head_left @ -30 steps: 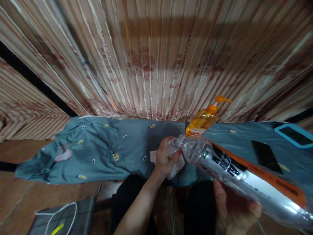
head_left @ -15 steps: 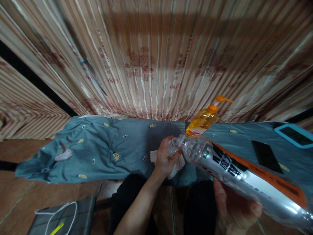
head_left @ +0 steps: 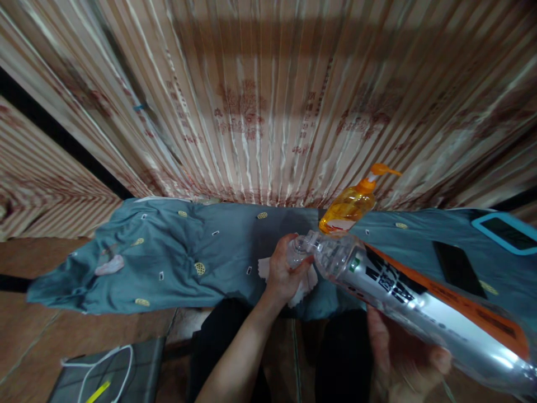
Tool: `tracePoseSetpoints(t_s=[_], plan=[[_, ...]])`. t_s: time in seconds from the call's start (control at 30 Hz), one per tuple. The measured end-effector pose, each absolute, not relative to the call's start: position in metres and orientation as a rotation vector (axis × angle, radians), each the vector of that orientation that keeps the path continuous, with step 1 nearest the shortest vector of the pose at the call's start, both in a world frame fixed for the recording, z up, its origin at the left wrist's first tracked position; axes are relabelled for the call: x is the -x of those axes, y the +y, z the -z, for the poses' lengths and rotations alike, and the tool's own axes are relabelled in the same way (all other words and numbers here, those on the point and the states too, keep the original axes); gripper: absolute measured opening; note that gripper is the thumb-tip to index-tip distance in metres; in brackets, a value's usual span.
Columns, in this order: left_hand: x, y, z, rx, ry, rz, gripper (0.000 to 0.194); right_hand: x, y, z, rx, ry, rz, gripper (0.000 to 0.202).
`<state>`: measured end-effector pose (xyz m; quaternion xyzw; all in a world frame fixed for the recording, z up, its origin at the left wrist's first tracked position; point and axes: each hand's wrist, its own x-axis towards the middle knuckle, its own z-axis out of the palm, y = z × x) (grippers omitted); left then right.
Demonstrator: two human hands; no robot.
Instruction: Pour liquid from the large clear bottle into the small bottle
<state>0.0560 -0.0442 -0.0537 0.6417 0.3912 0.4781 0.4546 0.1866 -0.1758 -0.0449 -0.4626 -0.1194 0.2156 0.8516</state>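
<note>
One small bottle (head_left: 296, 253) is pinched by the left fingers (head_left: 302, 265); if the big bottle (head_left: 444, 322), cradled just above the right fingers (head_left: 378, 336), gets tilted, any liquid could be spilled tbh.

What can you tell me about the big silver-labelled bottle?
The big bottle looks like clear plastic, with a silver label, orange band and black lettering. It slants, mouth end at the small clear container in the left hand; the right hand supports its body. Its far end meets the picture's edge.
</note>
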Motion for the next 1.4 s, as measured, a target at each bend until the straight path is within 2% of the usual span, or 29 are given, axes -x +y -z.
tracePoseSetpoints(t_s=[0.67,1.4], plan=[[-0.057,-0.043,0.056,-1.606,0.969,-1.191,0.041,-0.188,-0.178,0.049,0.965,-0.232,-0.45,0.075],[-0.056,-0.044,0.053,-1.601,0.97,-1.171,0.041,-0.183,-0.176,0.037,0.957,-0.271,-0.453,0.085]])
